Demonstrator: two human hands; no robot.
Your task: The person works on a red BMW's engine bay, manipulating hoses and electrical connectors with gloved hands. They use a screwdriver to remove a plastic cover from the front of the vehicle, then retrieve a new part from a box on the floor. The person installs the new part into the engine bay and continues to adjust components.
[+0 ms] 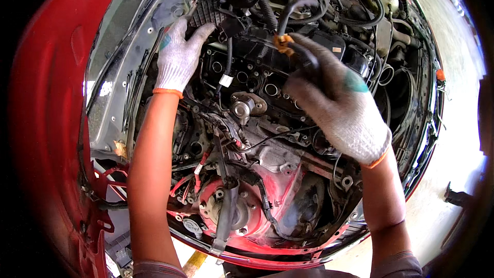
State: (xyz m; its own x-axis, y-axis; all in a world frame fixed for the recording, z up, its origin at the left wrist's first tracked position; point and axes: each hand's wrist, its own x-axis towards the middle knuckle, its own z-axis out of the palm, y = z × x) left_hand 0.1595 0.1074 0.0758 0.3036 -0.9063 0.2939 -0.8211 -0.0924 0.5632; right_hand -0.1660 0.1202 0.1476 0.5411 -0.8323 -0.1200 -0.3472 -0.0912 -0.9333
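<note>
White knit gloves with orange cuffs cover both my hands over an engine bay. My left hand (184, 54) is closed on the near edge of a ribbed black plastic part (207, 14), the thumb on the near side and the other fingers partly hidden. A sheathed wire with a white tag (225, 80) hangs down beside it. My right hand (339, 95) grips a thick black wiring harness (304, 56) above the engine. A piece of orange-brown tape or clip (283, 44) wraps the harness near the fingertips. Below lies the engine top with round openings (271, 89).
A silver round metal fitting (242, 108) sits on the engine between my arms. Nearer is a red strut tower (247, 211) with a dark bar across it. The raised red hood (51, 123) stands at the left. More hoses (360, 20) crowd the far right.
</note>
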